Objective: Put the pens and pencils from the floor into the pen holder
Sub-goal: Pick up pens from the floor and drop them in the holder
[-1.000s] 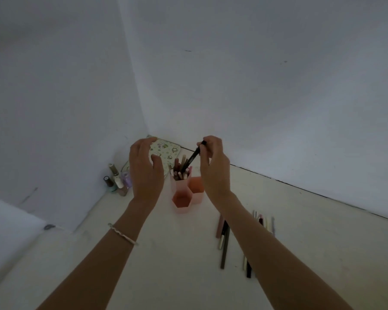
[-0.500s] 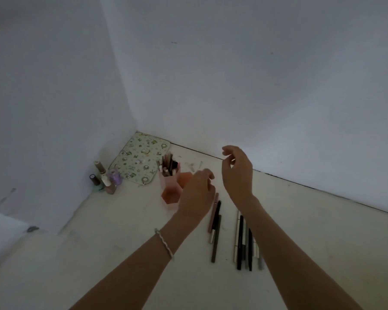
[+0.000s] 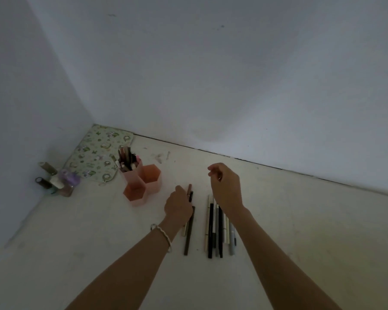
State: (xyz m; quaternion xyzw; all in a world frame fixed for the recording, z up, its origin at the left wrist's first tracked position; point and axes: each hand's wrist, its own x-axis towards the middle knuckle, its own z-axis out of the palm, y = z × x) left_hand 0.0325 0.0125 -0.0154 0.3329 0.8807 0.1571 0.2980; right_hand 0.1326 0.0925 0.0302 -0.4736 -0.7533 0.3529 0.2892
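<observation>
A pink pen holder (image 3: 152,178) with three hexagonal cells stands on the pale floor; its back cell holds several pens (image 3: 127,161), and the two front cells look empty. My left hand (image 3: 178,205) rests low on a small group of pens, fingers curled over a brown pen (image 3: 189,188) and a black pen (image 3: 191,196); a long brown pencil (image 3: 188,237) runs out from under the palm. Whether the fingers grip one is hidden. My right hand (image 3: 226,189) hovers, loosely curled and holding nothing, above a row of several pens and pencils (image 3: 215,231).
Two white walls meet in a corner at the back left. A patterned fabric pouch (image 3: 99,153) lies in that corner behind the holder. Several small bottles (image 3: 56,181) stand by the left wall. Small white scraps (image 3: 159,156) lie near the back wall.
My right hand dropped a black pen into the holder's back cell and drew back empty. My left hand left the holder and came down onto the left group of pens. The view tilted down.
</observation>
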